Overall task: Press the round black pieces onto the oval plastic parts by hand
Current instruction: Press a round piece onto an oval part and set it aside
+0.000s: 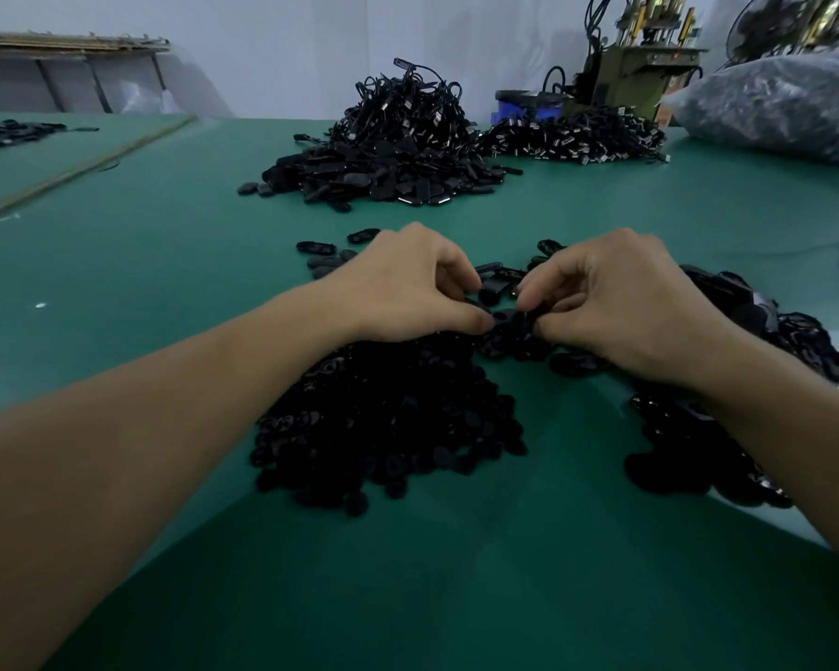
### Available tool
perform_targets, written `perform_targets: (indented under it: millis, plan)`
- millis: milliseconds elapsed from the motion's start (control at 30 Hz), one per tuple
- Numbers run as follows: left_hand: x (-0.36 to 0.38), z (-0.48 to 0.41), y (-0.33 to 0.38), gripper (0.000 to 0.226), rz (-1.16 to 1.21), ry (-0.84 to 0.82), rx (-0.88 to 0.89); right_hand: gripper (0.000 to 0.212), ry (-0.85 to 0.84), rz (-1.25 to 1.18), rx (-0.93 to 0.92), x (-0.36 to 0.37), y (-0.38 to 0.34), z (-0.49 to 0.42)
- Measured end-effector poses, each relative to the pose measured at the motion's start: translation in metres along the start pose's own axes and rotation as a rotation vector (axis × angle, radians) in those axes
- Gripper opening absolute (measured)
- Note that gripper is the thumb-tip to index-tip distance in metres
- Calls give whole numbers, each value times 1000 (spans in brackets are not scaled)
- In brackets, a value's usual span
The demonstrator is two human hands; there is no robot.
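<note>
Green desk (165, 283); left hand (408, 283) and right hand (616, 302), each grip pinching one black oval plastic part (504, 314): probably light, stiff, slick; best held by its edges.

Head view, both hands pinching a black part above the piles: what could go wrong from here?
1. The left hand and right hand pinch one small black oval plastic part over the heap of round black pieces; a slip would likely lose it among lookalikes.
2. Light is dim and everything is black, so a crooked press may go unnoticed.
3. The right forearm lies across the pile of black oval parts and could nudge some into that heap.
</note>
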State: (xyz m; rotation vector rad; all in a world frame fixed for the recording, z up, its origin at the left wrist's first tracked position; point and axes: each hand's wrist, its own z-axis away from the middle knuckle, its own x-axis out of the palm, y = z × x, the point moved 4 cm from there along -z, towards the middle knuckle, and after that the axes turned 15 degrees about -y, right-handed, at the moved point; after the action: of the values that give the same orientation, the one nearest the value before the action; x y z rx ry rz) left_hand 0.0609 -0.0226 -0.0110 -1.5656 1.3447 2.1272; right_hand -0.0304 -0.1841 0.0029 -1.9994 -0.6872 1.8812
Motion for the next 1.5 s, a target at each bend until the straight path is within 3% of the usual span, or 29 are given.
perform_targets:
  millis: [300, 433, 567, 667, 733, 800, 933, 1133, 1300, 1500]
  plan:
    - [-3, -10, 0, 23, -49, 95, 3, 14, 103, 44, 49, 2, 4, -4]
    - [-13, -13, -13, 14, -76, 197, -81, 7, 140, 76, 45, 4, 4, -7]
    - [-25, -10, -31, 13, -108, 297, -199, 5, 211, 152, 153, -15, 19, -4]
    - [-30, -7, -32, 4, -78, 358, -163, 8, 291, 217, 212, -29, 28, -1]
    - [-26, -10, -25, 3, -45, 290, -97, 9, 311, 247, 227, -35, 31, -1]
    - [-18, -15, -16, 4, -48, 169, -54, 9, 261, 248, 222, -33, 33, -3]
    - [-3, -27, -3, 32, -110, -31, -66, 5, 111, 267, 146, -20, 29, -6]
    - [0, -38, -6, 54, -210, -42, -102, 12, -77, 264, 1, -6, 12, -5]
    - [0, -41, -12, 41, -252, -39, -143, 11, -255, 320, 1, 0, 10, -6]
    - [-4, -43, -17, 23, -179, 11, -129, 5, -181, 362, 77, -9, 9, -3]
